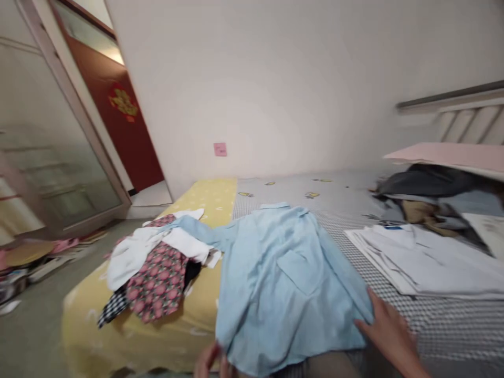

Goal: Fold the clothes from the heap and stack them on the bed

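Note:
A light blue long-sleeved shirt (271, 283) lies spread on the bed, its collar toward the wall and its hem toward me. Its chest pocket shows on the right half. My left hand (212, 361), partly cut off by the lower frame edge, has its fingers closed on the shirt's lower left corner. At the lower right, my right hand (388, 328) pinches the cuff end of the right sleeve beside the hem. The left sleeve stretches out over a heap of clothes (157, 281) in white, floral and black checks.
Folded white shirts (437, 262) lie on the checked bedsheet (441, 320) at right. Behind them is a pile of dark clothes (429, 181) under a pink flat item (449, 153). A yellow sheet (98, 310) covers the left bed edge. Objects (35, 260) lie on the floor.

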### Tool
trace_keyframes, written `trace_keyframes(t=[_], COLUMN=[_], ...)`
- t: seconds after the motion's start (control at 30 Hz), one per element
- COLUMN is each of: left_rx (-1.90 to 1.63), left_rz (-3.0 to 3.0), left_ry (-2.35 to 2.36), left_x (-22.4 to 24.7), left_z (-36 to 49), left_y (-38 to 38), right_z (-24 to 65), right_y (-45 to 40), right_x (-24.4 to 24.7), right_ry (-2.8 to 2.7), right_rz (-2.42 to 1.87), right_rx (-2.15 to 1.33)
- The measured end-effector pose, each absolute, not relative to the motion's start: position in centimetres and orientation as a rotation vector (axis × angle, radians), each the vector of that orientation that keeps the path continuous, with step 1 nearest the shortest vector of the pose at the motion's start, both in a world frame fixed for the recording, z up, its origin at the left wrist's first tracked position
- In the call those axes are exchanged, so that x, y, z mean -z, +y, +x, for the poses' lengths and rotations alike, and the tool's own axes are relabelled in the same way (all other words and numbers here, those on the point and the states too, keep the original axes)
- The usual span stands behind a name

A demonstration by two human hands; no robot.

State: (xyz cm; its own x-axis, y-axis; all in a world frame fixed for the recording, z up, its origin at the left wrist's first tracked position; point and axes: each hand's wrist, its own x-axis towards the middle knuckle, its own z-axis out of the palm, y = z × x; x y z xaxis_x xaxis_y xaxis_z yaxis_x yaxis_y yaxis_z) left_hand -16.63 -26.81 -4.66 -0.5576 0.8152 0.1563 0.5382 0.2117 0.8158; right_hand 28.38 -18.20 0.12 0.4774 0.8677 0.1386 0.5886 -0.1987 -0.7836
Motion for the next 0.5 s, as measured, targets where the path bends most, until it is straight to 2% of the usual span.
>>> trace_keyframes(t=[0.07,0.13,0.23,0.4,0.5], left_rx=[-1.48,-1.477,-1.333,-1.367,-1.327], left_rz=[0.898,0.626,0.608,0.696,0.665], left_ry=[2.152,2.01,1.829,1.68,1.645], left_x=[3.1,1.7,0.5,0.0,-1.3], left_z=[-19.0,-19.9,-18.9,-16.2,-15.5], left_y=[-27.6,-27.5,-26.2,-24.0,-23.3], right_z=[28.0,27.7,27.4,25.6,24.1], right_y=[-18.1,-18.0,-18.5,-20.7,-21.2], right_x=[0.7,0.6,-0.7,-3.2,-3.1], right_ry=[-1.068,-0.914,-0.763,-0.479,-0.437], right_rz=[-1.916,-1.853,-1.665,-1.243,-1.276], right_rx=[-0.593,-0.866,-1.129,-1.407,-1.503])
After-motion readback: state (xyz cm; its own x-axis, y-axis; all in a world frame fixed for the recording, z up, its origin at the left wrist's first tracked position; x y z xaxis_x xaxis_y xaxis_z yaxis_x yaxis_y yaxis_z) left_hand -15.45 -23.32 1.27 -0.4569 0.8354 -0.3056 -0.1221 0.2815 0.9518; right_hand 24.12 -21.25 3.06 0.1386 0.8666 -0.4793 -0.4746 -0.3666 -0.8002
